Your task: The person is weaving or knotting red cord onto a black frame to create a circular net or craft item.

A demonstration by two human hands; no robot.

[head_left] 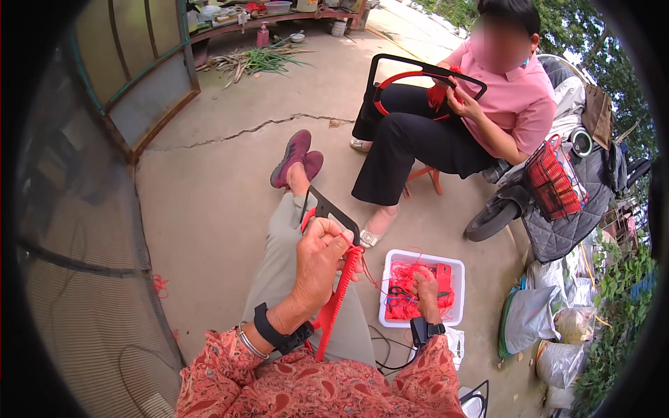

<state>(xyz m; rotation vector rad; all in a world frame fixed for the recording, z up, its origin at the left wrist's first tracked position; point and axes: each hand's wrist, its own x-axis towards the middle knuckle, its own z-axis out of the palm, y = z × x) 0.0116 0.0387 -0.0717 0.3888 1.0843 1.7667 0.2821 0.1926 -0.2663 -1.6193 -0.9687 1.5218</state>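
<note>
My left hand [322,261] is closed round a black frame [339,214] held above my lap. Red cord work [341,299] covers one side of the frame in a tight braided row that slants down toward my waist. A loose strand of red cord [371,277] runs from the frame toward a white plastic basket [456,317] on the right. Over that basket my right hand [425,289] is closed, its fingers pinched at the red cord. Black-handled scissors [398,292] and a tangle of red cord [418,268] lie inside the basket.
Opposite me, a seated person in pink holds another black frame [376,70] partly wrapped in red. A covered vehicle with a red-and-black basket [554,181] stands at right, near filled sacks [533,317]. A metal-framed door [157,83] is at left; cut green leaves [261,61] lie farther off.
</note>
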